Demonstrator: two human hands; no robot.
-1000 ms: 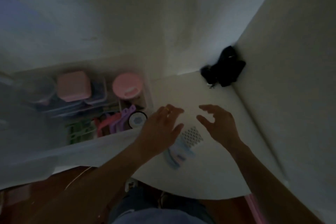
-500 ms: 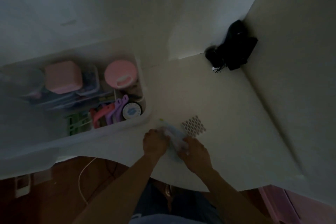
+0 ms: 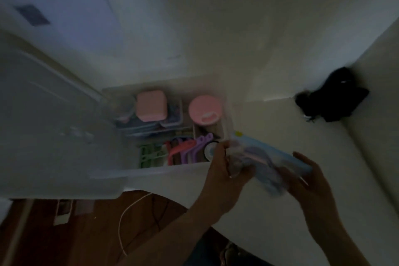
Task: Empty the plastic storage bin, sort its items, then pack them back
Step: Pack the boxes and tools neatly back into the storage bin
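Dim light and blur hide detail. Both hands hold a pale blue packet [image 3: 269, 157] above the white bench [image 3: 269, 211], just right of the storage bin [image 3: 151, 170]. The left hand [image 3: 224, 168] grips its left end, the right hand [image 3: 311, 181] its right end; the packet's contents are unclear.
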